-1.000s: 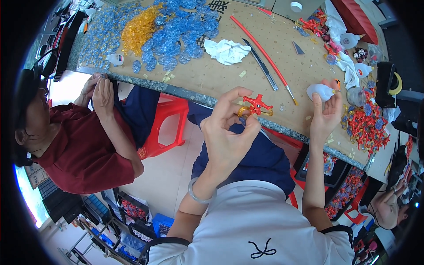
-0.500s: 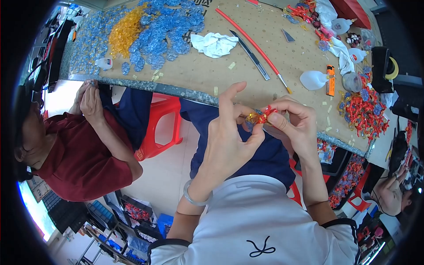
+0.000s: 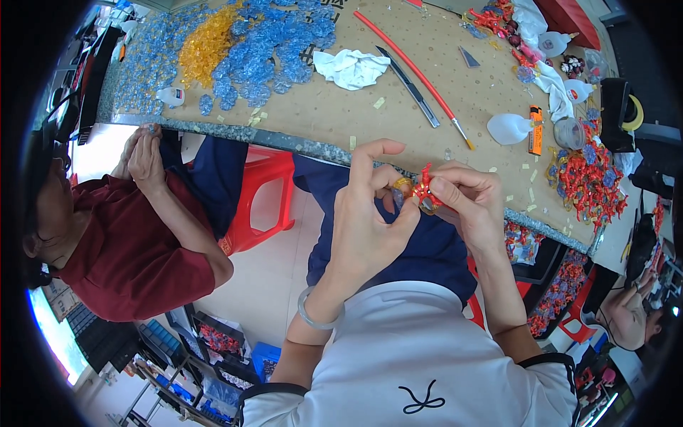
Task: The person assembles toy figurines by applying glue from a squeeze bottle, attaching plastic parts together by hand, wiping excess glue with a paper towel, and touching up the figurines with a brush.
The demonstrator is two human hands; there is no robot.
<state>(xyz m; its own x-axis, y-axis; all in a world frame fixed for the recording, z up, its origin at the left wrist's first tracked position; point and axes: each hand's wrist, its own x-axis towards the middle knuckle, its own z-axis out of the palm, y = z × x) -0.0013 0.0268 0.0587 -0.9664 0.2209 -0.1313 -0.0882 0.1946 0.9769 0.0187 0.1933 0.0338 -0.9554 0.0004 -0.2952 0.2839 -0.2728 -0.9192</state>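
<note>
In front of me, over the table's near edge, I hold a small red plastic figurine (image 3: pixel 423 188) with clear yellow and bluish pieces on it. My left hand (image 3: pixel 370 220) pinches the yellow clear side between thumb and fingers, its index finger raised and curled. With thumb and bent fingers, my right hand (image 3: pixel 469 203) grips the red side. Fingers hide part of the figurine. Closest to my right hand on the table are a white squeeze bottle (image 3: pixel 509 128) and an orange box-like strip (image 3: pixel 535 130).
Clear blue pieces (image 3: pixel 260 53) and yellow pieces (image 3: pixel 205 46) are heaped at the far left. A white cloth (image 3: pixel 352 69), a utility knife (image 3: pixel 409 85) and a red-handled brush (image 3: pixel 405 60) lie mid-table. Red figurines (image 3: pixel 590 178) pile up at right. A co-worker (image 3: pixel 142 242) sits at left.
The figurine has turned between my fingers, so a red part now points upward. My raised left index finger has curled over more. The view has shifted slightly.
</note>
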